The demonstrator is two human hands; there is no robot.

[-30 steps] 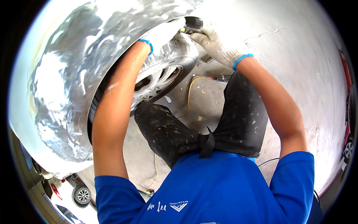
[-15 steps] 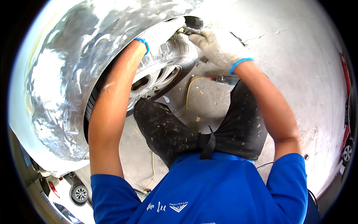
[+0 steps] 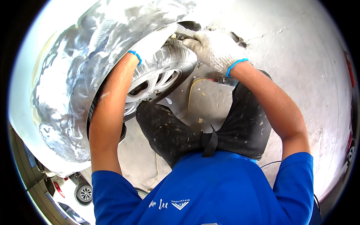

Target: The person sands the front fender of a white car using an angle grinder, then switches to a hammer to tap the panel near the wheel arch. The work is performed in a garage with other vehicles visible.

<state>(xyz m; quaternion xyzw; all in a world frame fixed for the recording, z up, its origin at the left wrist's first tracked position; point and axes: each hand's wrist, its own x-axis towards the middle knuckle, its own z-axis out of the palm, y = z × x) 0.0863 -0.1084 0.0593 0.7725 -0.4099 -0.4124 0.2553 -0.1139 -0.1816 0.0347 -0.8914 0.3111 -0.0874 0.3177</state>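
Observation:
My left hand (image 3: 156, 42), in a white knit glove with a blue cuff, reaches into the wheel arch between the fender edge and the tire (image 3: 172, 52). Its fingertips are mostly hidden. On the far side of the tire, my right hand (image 3: 214, 48), gloved the same way, is closed with thumb and forefinger around a slim dark metal bar (image 3: 183, 36). The bar runs toward the left fingertips; its far end is hidden. Above the left arm curves the car's fender (image 3: 75, 71), bare metal with swirling sanding marks. The silver wheel rim (image 3: 155, 84) faces my knees.
On the concrete floor between my knees lie a yellow cord (image 3: 188, 93) and a clear-and-red tool handle (image 3: 225, 80). A dark metal piece (image 3: 239, 39) shows beyond the right glove. Another white car (image 3: 73, 195) stands at lower left. Paint flakes dot the floor.
Both gloved hands have shifted slightly left, still close together at the top of the tire. The view has moved a little; the right hand keeps its hold on the bar.

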